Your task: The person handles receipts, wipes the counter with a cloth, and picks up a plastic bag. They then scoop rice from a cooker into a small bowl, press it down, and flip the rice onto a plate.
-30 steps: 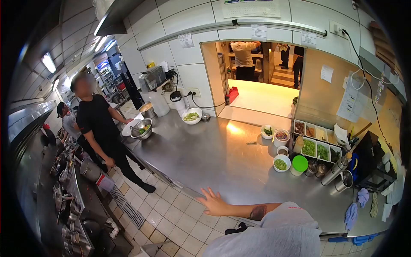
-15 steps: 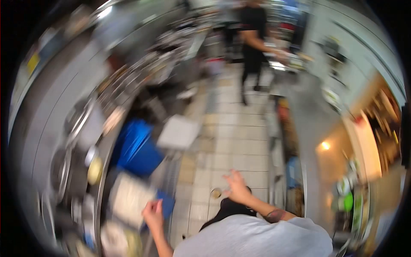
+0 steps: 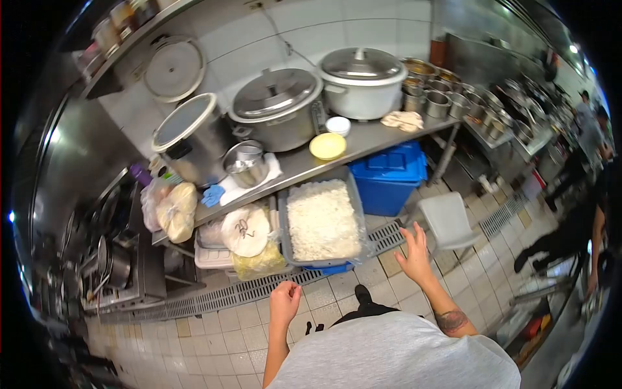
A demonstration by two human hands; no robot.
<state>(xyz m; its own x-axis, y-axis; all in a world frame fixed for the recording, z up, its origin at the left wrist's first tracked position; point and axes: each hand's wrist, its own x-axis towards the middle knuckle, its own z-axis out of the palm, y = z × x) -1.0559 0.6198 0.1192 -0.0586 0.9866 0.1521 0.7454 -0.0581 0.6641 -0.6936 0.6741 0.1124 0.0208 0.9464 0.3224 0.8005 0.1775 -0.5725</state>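
Note:
My left hand [image 3: 285, 301] hangs over the tiled floor with its fingers curled in, and nothing shows in it. My right hand [image 3: 414, 254] is raised, open, fingers apart, touching nothing. Between and beyond them lies a grey tub [image 3: 285, 241] lined with clear plastic, filled with white food like rice [image 3: 324, 220]. To its left, a round white pack [image 3: 245, 231] marked in black rests on a bag of yellowish food [image 3: 259, 262]. A white plastic stool [image 3: 446, 217] stands past my right hand.
A steel counter [image 3: 304, 170] carries two large lidded cookers [image 3: 277, 107], a tall pot [image 3: 197, 139], a yellow bowl [image 3: 328, 146] and several steel containers [image 3: 438, 102]. A blue bin [image 3: 385, 185] sits below. A floor drain [image 3: 214, 301] crosses the tiles. People [image 3: 586, 142] stand at right.
My view has swung left from the aisle to the counter with the cookers and is sharper. My right hand stays open, my left stays curled. The other people now appear at the right edge.

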